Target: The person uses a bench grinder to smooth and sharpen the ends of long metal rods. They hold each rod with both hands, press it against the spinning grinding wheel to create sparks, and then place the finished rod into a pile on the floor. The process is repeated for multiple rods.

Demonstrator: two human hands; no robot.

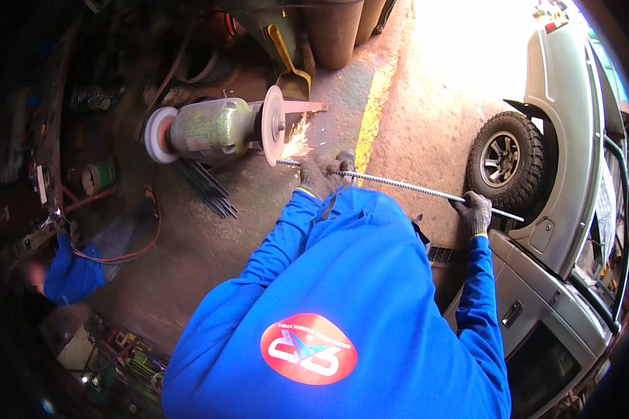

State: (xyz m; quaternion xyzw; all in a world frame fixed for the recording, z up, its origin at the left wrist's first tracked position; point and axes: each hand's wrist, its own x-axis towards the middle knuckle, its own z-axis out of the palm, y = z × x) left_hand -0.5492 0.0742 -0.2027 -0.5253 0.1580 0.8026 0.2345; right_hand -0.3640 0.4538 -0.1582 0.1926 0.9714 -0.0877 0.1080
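Observation:
A long ribbed steel rebar [405, 184] runs across in front of me, sloping down to the right. My left hand [318, 178], in a dark work glove, is closed around it near its left end. Further along, my gloved right hand [476, 214] grips it close to the right end, which sticks out past the fingers. The left tip meets the lower edge of a grinding wheel [272, 126] on a green bench grinder [213, 129]. Orange sparks [298, 140] fly beside this wheel. A second wheel [159, 135] sits at the grinder's left end.
Several dark rods [206, 190] lie below the grinder. A yellow dustpan [293, 82] stands behind it, near brown bins [332, 35]. At right is a grey vehicle [555, 133] with a large tyre [508, 162]. Another person in blue [84, 269] works at far left beside a hose.

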